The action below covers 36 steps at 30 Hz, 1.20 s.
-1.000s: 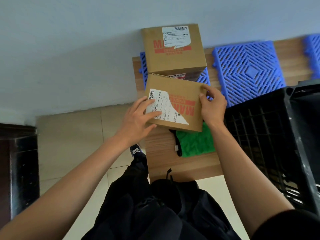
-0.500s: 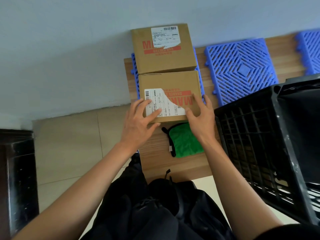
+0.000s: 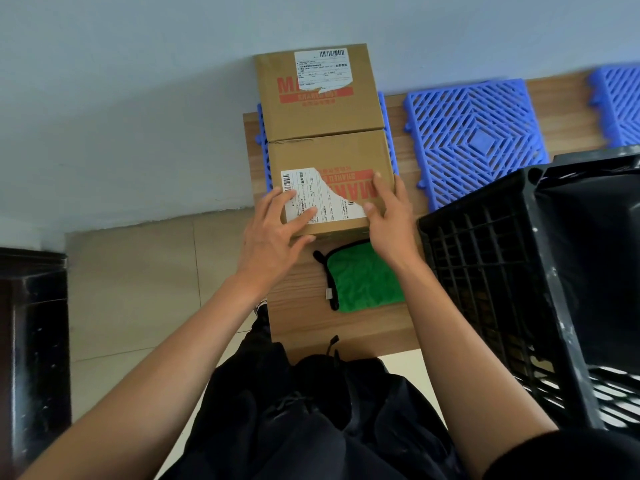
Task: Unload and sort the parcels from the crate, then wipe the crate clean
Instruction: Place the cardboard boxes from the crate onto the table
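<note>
Both hands, the left hand and right hand, are resting flat with straight fingers on the near parcel, which is sitting against the far parcel on a blue mat on the desk. Judging by this, unloading is looking nearly done; the crate is awaiting wiping, with the green cloth lying untouched beside it.
</note>
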### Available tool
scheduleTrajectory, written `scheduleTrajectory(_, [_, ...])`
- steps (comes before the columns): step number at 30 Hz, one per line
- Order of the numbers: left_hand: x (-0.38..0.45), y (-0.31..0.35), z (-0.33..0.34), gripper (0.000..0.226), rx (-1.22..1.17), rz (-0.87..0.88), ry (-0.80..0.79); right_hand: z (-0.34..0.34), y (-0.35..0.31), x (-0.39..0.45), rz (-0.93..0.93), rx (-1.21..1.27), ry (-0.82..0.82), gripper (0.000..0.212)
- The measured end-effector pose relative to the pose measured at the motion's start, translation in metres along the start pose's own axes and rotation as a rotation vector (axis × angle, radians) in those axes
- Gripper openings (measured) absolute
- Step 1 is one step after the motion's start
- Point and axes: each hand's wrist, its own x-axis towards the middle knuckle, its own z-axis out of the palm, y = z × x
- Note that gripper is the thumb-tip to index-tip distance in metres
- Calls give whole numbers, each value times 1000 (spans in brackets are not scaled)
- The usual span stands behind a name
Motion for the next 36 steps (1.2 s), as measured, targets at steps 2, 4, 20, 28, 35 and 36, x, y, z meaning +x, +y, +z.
scheduleTrajectory(2, [0, 1, -1, 45, -3, -7, -6, 0, 2, 2, -2, -9, -10, 55])
scheduleTrajectory(4, [0, 3, -4, 45, 8, -18, -16, 1, 4, 3, -20, -28, -13, 55])
scheduleTrajectory(20, [-7, 48, -21, 60, 173, -151, -86, -11, 16, -43, -155, -157, 131, 51])
scheduleTrajectory(28, [-56, 73, -27, 52, 113, -71, 11, -29, 16, -108, -325, -120, 116, 43])
scheduleTrajectory(35, [-128, 96, -47, 45, 61, -6, 114, -47, 24, -180, -467, -210, 148, 36])
scheduleTrajectory(36, [-136, 101, -51, 44, 58, -3, 126, -51, 25, -189, -481, -220, 162, 35])
